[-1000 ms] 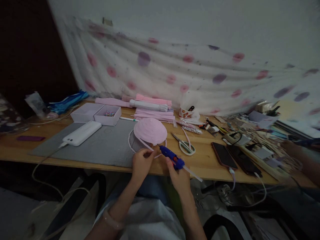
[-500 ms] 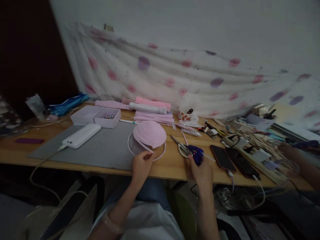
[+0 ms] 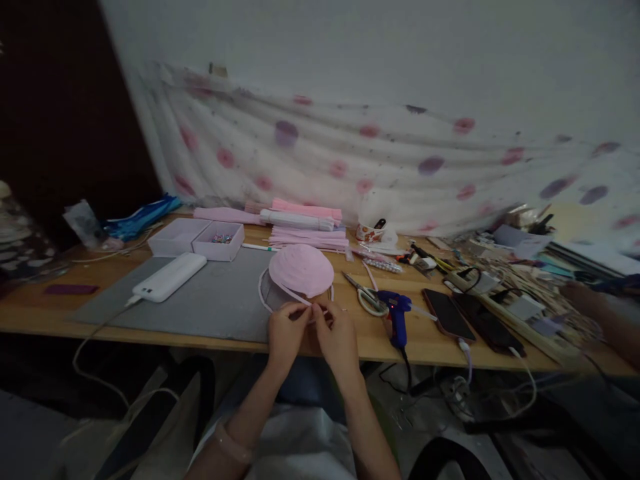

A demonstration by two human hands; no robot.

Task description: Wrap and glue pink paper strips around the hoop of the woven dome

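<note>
The left hand (image 3: 287, 335) pinches the pink strip (image 3: 294, 294), fingertips closed; the strip slants rightward toward the wearer from the pink dome (image 3: 301, 269), just beyond both hands; the right hand (image 3: 338, 339) meets the left, fingertips bunched, its hold unclear.

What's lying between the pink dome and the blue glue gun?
In the head view, scissors with pale handles and a pink strip beside them lie between the pink dome and the blue glue gun.
</note>
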